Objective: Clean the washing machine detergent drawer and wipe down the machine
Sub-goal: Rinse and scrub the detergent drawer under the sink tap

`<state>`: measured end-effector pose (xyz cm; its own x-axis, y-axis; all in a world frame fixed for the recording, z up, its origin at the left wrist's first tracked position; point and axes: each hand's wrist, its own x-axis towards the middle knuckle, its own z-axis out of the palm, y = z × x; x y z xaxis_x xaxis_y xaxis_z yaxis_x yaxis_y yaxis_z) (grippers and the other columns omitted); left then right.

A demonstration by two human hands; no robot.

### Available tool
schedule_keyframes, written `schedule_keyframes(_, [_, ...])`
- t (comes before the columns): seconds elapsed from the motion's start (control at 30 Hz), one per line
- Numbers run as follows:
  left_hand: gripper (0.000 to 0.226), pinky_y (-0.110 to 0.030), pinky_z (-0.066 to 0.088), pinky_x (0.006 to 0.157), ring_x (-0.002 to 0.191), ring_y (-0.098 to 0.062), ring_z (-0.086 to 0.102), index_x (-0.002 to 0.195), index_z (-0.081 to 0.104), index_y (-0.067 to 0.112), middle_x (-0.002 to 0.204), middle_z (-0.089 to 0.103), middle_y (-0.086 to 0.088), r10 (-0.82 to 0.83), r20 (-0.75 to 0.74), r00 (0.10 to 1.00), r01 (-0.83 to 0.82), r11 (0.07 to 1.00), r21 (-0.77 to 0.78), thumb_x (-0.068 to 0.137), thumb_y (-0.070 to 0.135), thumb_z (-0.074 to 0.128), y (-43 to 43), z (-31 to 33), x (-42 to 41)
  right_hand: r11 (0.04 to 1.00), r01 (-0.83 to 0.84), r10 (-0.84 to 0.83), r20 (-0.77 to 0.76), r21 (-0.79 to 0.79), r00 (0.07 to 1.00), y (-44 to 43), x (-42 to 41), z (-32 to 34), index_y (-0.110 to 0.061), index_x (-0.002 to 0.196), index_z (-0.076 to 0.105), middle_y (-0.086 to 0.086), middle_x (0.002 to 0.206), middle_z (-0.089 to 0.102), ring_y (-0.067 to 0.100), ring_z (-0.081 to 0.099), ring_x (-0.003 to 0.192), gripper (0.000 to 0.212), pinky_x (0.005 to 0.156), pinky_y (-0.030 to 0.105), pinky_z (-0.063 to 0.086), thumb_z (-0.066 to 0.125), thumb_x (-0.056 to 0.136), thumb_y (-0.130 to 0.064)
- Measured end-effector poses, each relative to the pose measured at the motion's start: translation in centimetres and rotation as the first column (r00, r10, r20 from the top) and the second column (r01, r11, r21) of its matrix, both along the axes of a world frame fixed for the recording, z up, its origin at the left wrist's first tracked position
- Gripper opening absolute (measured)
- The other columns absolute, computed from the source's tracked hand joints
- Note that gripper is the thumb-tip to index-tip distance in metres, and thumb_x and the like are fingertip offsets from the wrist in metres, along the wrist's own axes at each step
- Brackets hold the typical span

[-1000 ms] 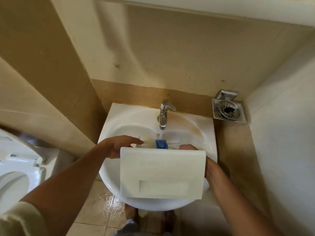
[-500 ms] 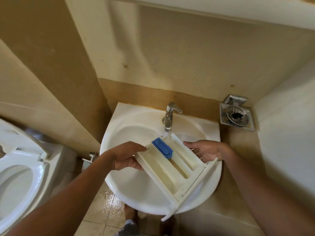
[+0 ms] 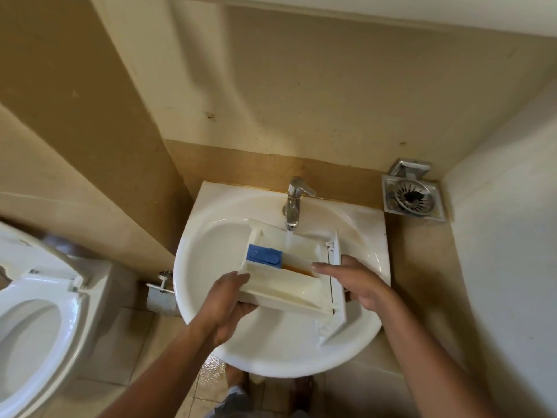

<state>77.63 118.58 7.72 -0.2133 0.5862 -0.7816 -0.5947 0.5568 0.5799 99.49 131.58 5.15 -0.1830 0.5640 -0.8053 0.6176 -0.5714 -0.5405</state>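
A cream-white detergent drawer (image 3: pixel 289 285) with a blue softener cap (image 3: pixel 264 255) is held over the white sink (image 3: pixel 211 236), compartments facing up. Water runs from the chrome tap (image 3: pixel 294 203) into its back compartment, where brownish water pools. My left hand (image 3: pixel 229 306) grips the drawer's near left side from below. My right hand (image 3: pixel 358 285) holds the right end by the front panel, fingers stretched across the top edge.
A toilet with raised seat (image 3: pixel 39 321) stands at the left. A metal drain cover (image 3: pixel 411 197) sits on the ledge right of the sink. A valve (image 3: pixel 161 286) juts from the wall beside the sink. The floor below is wet.
The drawer was turned from front panel facing me to compartments up, then swung so its length runs across the sink under the tap. Both hands shifted their grip with it.
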Motion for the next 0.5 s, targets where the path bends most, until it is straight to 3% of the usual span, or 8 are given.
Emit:
schedule_keyframes(0.1, [0.010,-0.061,0.043,0.106,0.102,-0.030,0.058,0.109,0.055,0.016,0.109,0.058,-0.010,-0.069,-0.039,0.997,0.067,0.997,-0.043,0.099,0.013,0.057,0.4,0.0,-0.8,0.997,-0.036,0.030,0.078,0.073,0.996,0.6,-0.6,0.7,-0.006,0.122,0.058,0.014,0.105,0.070,0.027,0.071,0.088,0.033,0.062,0.036,0.061,0.063,0.089,-0.010])
schedule_keyframes(0.13, [0.021,-0.063,0.041,0.107,0.106,-0.032,0.057,0.116,0.054,0.015,0.113,0.057,-0.010,-0.111,-0.053,0.992,0.107,0.992,-0.070,0.096,0.017,0.061,0.7,-0.3,-1.5,0.995,-0.051,0.042,0.097,0.088,0.994,0.8,-0.6,0.9,-0.003,0.118,0.059,0.017,0.104,0.070,0.028,0.070,0.085,0.028,0.056,0.033,0.060,0.054,0.090,-0.001])
schedule_keyframes(0.2, [0.045,-0.061,0.046,0.104,0.114,-0.036,0.058,0.130,0.050,0.011,0.122,0.057,-0.015,-0.193,-0.011,0.981,0.190,0.975,-0.111,0.092,0.031,0.065,1.1,-0.8,-3.1,0.986,-0.103,0.084,0.143,0.132,0.986,1.2,-0.3,1.2,-0.005,0.109,0.062,0.019,0.105,0.070,0.030,0.071,0.087,0.026,0.061,0.037,0.062,0.048,0.089,0.005])
schedule_keyframes(0.27, [0.061,-0.053,0.057,0.090,0.111,-0.037,0.065,0.131,0.049,0.005,0.124,0.062,-0.020,-0.235,0.104,0.966,0.248,0.960,-0.127,0.089,0.047,0.065,1.1,-0.9,-4.2,0.974,-0.177,0.154,0.163,0.143,0.975,1.8,-0.1,1.3,-0.010,0.102,0.063,0.016,0.103,0.071,0.030,0.070,0.089,0.026,0.064,0.035,0.061,0.048,0.089,0.006])
schedule_keyframes(0.33, [0.071,-0.049,0.061,0.079,0.106,-0.037,0.070,0.130,0.051,0.006,0.126,0.065,-0.022,-0.230,0.163,0.959,0.251,0.960,-0.122,0.084,0.056,0.069,0.6,-1.4,-4.6,0.963,-0.252,0.238,0.130,0.100,0.962,2.4,0.0,1.4,-0.011,0.109,0.063,0.013,0.104,0.072,0.028,0.071,0.091,0.028,0.066,0.033,0.060,0.053,0.090,0.006])
schedule_keyframes(0.5, [0.049,-0.052,0.061,0.080,0.091,-0.031,0.074,0.130,0.061,0.013,0.121,0.071,-0.017,-0.141,0.277,0.950,0.139,0.990,0.028,0.087,0.036,0.069,-1.4,-0.8,-3.2,0.888,-0.460,0.460,0.040,-0.025,0.887,4.9,-1.4,0.2,-0.011,0.125,0.065,0.008,0.115,0.074,0.025,0.072,0.103,0.041,0.093,0.043,0.057,0.065,0.087,0.005])
